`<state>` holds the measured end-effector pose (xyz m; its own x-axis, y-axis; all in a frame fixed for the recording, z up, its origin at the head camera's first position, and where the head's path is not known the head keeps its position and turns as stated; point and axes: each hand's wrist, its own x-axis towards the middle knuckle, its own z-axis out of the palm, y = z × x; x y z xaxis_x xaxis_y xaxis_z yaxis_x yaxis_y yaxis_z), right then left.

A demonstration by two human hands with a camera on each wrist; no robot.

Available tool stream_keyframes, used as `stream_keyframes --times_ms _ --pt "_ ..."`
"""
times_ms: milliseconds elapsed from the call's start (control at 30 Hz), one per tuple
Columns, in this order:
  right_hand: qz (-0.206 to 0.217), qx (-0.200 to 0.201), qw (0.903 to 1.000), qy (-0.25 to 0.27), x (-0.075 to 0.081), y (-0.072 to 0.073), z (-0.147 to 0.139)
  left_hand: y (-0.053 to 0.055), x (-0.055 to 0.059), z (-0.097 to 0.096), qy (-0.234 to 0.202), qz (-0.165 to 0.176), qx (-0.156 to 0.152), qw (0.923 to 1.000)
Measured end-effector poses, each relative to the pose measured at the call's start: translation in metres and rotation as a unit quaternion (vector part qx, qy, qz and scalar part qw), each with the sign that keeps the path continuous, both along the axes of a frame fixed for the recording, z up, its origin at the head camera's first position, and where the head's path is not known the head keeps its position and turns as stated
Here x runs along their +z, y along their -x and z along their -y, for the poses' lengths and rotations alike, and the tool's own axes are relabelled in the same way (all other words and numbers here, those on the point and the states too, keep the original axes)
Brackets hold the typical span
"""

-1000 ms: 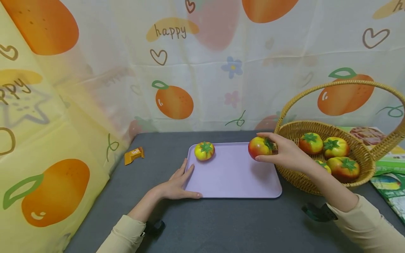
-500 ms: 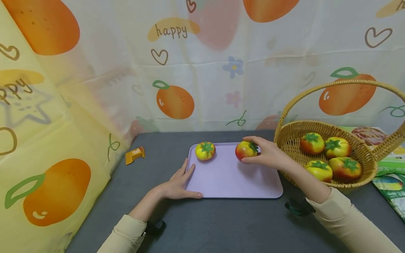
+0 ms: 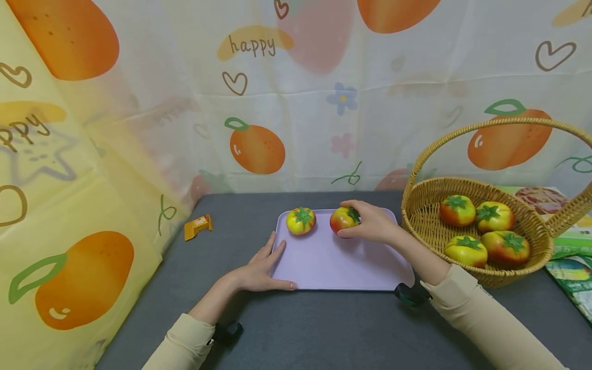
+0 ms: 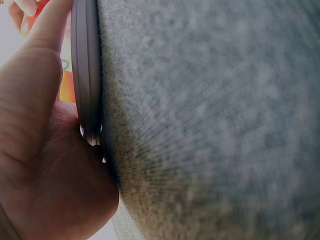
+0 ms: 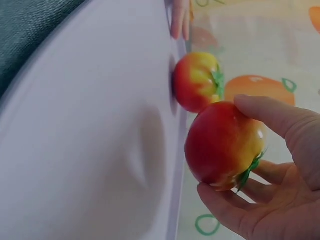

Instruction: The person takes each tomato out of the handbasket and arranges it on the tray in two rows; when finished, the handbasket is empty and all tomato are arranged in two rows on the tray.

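Note:
My right hand (image 3: 373, 222) pinches a red-and-yellow toy tomato (image 3: 342, 220) between thumb and fingers, over the back of a pale purple tray (image 3: 324, 267). In the right wrist view this tomato (image 5: 220, 145) hangs a little above the tray, its shadow cast on the surface. A second tomato (image 3: 301, 221) rests in the tray's back left corner, a short distance left of the held one. My left hand (image 3: 259, 268) lies at the tray's left edge with fingers spread and thumb along the front rim. In the left wrist view, the left hand (image 4: 55, 165) touches the tray's side (image 4: 86, 60).
A wicker basket (image 3: 418, 226) with a tall handle stands right of the tray, holding several more tomatoes (image 3: 495, 216). Behind it lie printed packages (image 3: 573, 239). An orange-wrapped candy (image 3: 198, 226) sits on the grey table at the left. A fruit-patterned cloth hangs behind.
My right hand has carried the tomato leftward over the tray, from beside the basket toward the tomato in the corner. My left hand stays at the tray's edge.

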<state>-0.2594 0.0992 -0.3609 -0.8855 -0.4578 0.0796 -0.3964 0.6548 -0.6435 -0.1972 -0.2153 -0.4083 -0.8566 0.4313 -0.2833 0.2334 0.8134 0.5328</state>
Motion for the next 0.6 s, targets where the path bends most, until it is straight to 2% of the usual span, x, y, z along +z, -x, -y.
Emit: stream_keyframes --times_ms 233,600 --pt "-0.001 0.011 0.9999 0.006 -0.006 0.008 0.012 0.0 0.0 0.0 0.004 0.002 0.001 1.0" --pt "0.004 0.005 0.9999 -0.008 -0.014 0.017 0.021 0.0 0.0 0.001 0.001 0.004 0.003 1.0"
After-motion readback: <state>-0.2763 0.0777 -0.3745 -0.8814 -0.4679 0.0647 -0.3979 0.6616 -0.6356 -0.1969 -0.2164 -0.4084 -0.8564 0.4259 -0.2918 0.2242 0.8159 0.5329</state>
